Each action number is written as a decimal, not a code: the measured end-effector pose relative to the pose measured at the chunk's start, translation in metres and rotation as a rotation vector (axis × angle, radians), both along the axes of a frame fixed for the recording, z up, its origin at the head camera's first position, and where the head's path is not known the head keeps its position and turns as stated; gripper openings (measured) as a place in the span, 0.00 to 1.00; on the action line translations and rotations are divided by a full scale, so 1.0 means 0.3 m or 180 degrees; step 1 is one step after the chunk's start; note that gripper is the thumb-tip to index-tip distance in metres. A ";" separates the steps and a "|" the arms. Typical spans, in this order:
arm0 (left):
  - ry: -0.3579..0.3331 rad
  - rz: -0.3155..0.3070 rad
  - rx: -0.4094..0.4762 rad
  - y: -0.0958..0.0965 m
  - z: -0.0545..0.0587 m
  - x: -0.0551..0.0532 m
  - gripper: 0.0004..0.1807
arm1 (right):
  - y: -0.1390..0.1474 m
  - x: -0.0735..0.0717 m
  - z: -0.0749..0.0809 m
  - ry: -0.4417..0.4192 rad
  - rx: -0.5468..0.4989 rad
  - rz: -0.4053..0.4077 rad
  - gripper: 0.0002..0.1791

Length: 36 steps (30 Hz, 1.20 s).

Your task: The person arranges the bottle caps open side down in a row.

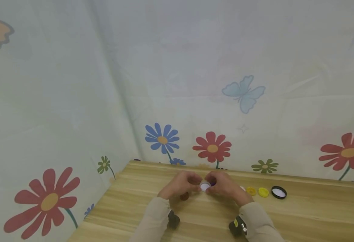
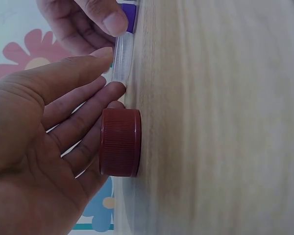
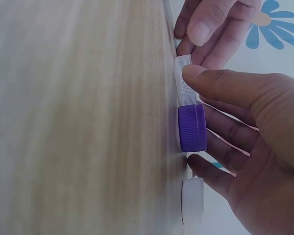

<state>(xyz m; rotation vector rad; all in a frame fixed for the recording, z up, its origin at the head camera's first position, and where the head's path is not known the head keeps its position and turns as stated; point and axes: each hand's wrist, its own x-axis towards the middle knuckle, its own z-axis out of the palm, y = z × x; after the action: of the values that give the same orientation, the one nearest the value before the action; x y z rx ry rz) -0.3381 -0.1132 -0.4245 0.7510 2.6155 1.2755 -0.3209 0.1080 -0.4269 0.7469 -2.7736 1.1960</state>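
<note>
A clear round cap (image 1: 205, 186) with a ribbed side stands between my two hands, low over the wooden table. My right hand (image 1: 223, 185) holds it, with the thumb at its near edge and the other fingers partly hidden behind. My left hand (image 1: 181, 183) is on the other side, its fingers loosely extended and the fingertips right at the clear cap's edge. A purple ribbed cap (image 3: 192, 128) is beside the clear one, in front of my right fingers. Close by my left fingers, a dark red ribbed cap (image 2: 120, 142) sits on the table.
To the right of my right hand, a white cap (image 3: 192, 200), an orange cap (image 1: 251, 191), a yellow cap (image 1: 263, 192) and a black-rimmed lid (image 1: 278, 192) form a row. A flower-printed cloth (image 1: 189, 101) hangs behind the table (image 1: 316, 215).
</note>
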 end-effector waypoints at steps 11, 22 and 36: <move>0.0040 -0.0053 0.0009 -0.014 0.005 0.017 0.16 | -0.007 0.000 -0.004 0.0033 0.0002 -0.0006 0.16; -0.0012 0.0190 0.0248 -0.018 -0.005 0.009 0.15 | -0.004 -0.005 0.024 -0.0114 -0.0152 -0.0044 0.13; 0.0169 0.0198 0.0434 -0.010 0.001 0.012 0.15 | 0.005 0.001 0.042 0.0027 -0.0210 0.0015 0.13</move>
<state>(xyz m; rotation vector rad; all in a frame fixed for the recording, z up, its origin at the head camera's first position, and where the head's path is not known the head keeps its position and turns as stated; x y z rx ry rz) -0.3346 -0.1164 -0.4241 0.7391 2.6340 1.4836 -0.3206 0.1095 -0.4143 0.7514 -2.7123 1.2752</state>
